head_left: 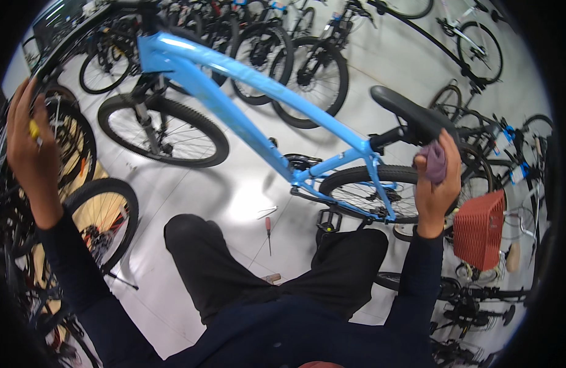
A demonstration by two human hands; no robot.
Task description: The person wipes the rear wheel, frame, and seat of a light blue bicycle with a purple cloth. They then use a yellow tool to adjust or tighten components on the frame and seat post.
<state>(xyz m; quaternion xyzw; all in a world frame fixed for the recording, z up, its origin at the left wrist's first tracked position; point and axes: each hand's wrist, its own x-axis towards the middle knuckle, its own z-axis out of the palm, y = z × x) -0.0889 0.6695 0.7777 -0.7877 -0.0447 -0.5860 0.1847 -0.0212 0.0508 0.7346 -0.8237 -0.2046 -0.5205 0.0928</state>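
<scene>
A light-blue bicycle point(234, 107) with a black saddle point(411, 110) stands across in front of me. My right hand point(439, 187) grips a crumpled purple cloth point(435, 162) at the rear of the saddle. On the far left, my left hand point(34, 156) is raised with its fingers stretched upward, their tips by the end of the black handlebar point(80, 34). Whether they touch it is unclear. Something small and yellow point(34, 130) shows between that thumb and the fingers; its kind is not clear.
A red-handled screwdriver point(268, 227) and a small metal tool point(267, 211) lie on the pale tiled floor between my knees and the bicycle. Many bicycles are parked around, including a black wheel point(105, 214) at left and one with a red basket point(479, 230) at right.
</scene>
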